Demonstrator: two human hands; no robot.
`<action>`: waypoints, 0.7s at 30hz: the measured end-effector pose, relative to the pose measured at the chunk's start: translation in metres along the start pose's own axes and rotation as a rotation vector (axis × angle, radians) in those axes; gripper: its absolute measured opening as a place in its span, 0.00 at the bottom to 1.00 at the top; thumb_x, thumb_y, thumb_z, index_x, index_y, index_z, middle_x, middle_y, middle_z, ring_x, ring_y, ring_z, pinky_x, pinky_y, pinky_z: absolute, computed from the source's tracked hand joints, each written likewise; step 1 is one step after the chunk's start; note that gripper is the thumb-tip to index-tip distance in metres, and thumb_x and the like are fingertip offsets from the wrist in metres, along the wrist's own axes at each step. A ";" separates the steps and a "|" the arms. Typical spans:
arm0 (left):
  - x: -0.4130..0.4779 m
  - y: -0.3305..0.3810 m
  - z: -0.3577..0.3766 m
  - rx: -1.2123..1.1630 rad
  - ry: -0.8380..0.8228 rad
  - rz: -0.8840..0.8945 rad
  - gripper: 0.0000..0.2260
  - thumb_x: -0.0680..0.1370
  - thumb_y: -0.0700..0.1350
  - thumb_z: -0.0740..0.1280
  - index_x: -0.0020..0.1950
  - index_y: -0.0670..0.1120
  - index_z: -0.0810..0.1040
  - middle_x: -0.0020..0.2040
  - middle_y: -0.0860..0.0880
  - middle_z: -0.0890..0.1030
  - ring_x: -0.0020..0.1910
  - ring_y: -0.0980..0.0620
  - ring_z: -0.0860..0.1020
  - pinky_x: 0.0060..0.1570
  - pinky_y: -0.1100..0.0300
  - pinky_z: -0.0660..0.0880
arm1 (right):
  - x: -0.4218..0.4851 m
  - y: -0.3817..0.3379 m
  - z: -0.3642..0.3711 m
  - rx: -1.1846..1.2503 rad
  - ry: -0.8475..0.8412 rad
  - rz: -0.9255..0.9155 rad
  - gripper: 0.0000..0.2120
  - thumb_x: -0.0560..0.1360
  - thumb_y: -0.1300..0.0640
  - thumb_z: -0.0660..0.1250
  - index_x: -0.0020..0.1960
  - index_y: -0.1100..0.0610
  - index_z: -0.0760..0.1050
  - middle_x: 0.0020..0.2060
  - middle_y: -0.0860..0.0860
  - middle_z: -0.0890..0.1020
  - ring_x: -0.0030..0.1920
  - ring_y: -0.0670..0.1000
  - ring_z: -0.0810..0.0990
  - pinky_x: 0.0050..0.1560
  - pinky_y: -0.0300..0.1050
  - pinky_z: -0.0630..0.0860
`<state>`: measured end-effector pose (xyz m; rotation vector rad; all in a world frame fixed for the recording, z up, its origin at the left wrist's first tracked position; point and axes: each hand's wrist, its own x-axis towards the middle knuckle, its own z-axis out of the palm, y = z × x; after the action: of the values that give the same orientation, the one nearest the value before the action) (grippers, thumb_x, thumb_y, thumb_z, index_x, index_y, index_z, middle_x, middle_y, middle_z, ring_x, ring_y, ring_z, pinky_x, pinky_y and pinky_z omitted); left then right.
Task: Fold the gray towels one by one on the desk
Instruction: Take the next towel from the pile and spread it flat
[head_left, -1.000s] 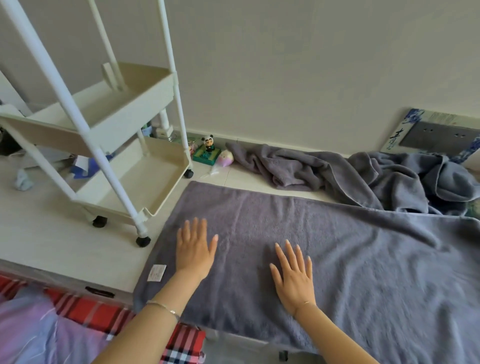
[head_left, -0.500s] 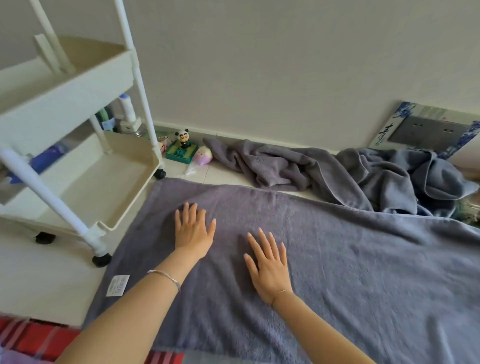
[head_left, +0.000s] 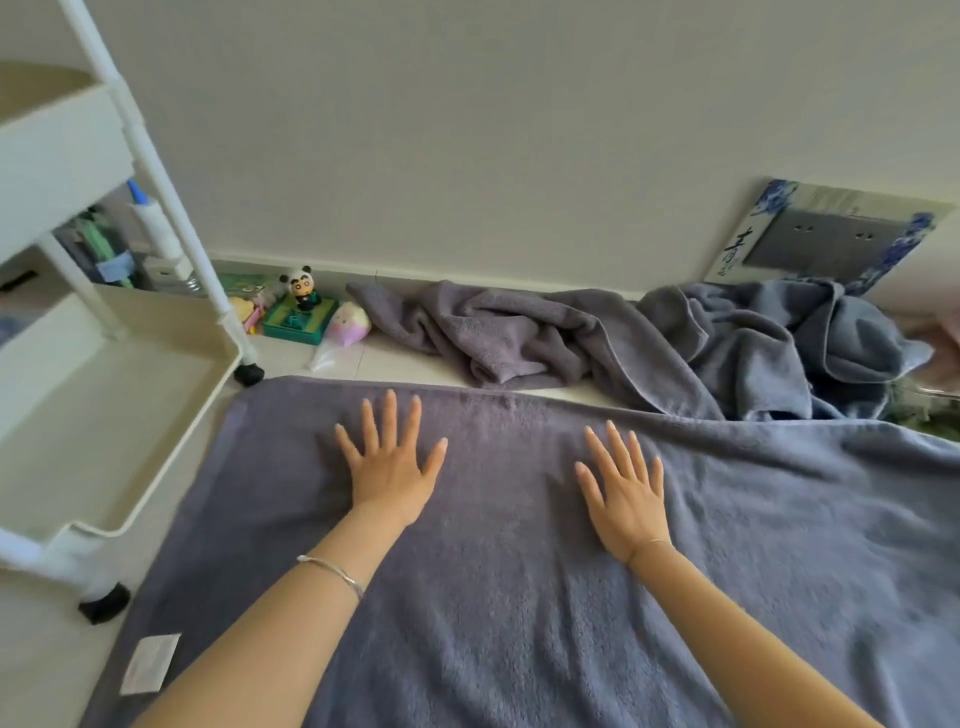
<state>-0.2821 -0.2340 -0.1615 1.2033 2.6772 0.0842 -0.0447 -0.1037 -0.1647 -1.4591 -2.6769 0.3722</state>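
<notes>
A large gray towel (head_left: 519, 597) lies spread flat across the desk, with a white label at its near left corner. My left hand (head_left: 390, 467) presses flat on it near the far edge, fingers spread. My right hand (head_left: 623, 488) lies flat on the towel a little to the right, fingers straight. Crumpled gray towels (head_left: 649, 343) are heaped along the wall behind the spread one.
A white rolling cart (head_left: 104, 364) with trays stands on the desk at the left, its wheel close to the towel's far left corner. A panda figure (head_left: 301, 291) and small toys sit by the wall. A framed picture (head_left: 831, 234) leans at the back right.
Both hands have slid forward over the towel toward its far edge and moved apart. The view has moved closer to the wall.
</notes>
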 end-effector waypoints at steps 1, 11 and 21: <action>-0.014 0.026 0.005 -0.045 0.029 0.087 0.33 0.74 0.65 0.30 0.76 0.53 0.35 0.76 0.49 0.34 0.75 0.42 0.35 0.69 0.36 0.33 | -0.009 0.000 -0.001 0.010 0.015 -0.035 0.31 0.74 0.34 0.34 0.76 0.40 0.46 0.75 0.41 0.43 0.76 0.47 0.37 0.73 0.48 0.29; -0.069 0.114 0.053 -0.041 0.018 0.246 0.28 0.80 0.61 0.43 0.74 0.52 0.65 0.73 0.47 0.67 0.71 0.39 0.66 0.65 0.33 0.50 | -0.072 0.118 -0.016 -0.004 -0.016 0.009 0.32 0.73 0.31 0.29 0.74 0.37 0.45 0.75 0.39 0.46 0.75 0.42 0.40 0.74 0.41 0.34; -0.070 0.140 0.046 0.085 0.008 0.190 0.44 0.66 0.69 0.19 0.76 0.52 0.44 0.78 0.47 0.51 0.76 0.40 0.49 0.69 0.36 0.41 | -0.116 0.277 -0.073 -0.102 -0.026 0.258 0.37 0.69 0.33 0.30 0.76 0.43 0.45 0.77 0.45 0.49 0.76 0.48 0.43 0.74 0.47 0.37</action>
<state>-0.1245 -0.1944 -0.1762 1.4834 2.5901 0.0034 0.2581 -0.0437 -0.1555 -1.8481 -2.5657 0.2738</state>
